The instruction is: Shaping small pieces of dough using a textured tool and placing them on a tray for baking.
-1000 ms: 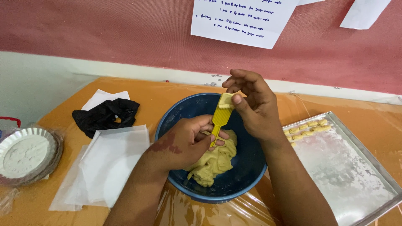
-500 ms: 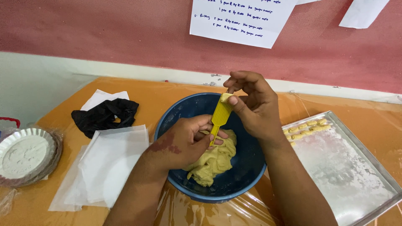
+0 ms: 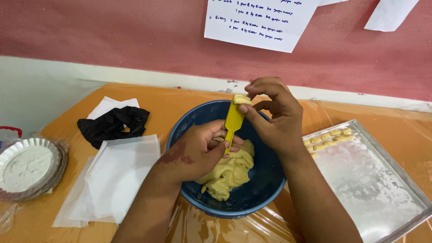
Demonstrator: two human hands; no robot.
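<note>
Yellow ridged comb (image 3: 234, 120) upright over blue bowl (image 3: 198, 123), handle pinched in left hand (image 3: 198, 153), right hand (image 3: 272, 114) fingertips closed on dough bit (image 3: 241, 99) at top.

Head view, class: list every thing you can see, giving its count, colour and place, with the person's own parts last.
Bowl: one, blue, centre.
Dough: one lump, yellow, inside bowl.
Ridged comb tool: one, yellow, above bowl.
Dough piece: one, yellow, on tool's top.
Baking tray: one, silver, right.
Shaped pieces: several, yellow, tray's far corner.
Paper sheets: few, white, left.
Cloth: one, black, left.
Foil dish: one, silver, far left.
Left hand: holds tool's handle.
Right hand: presses dough piece.
</note>
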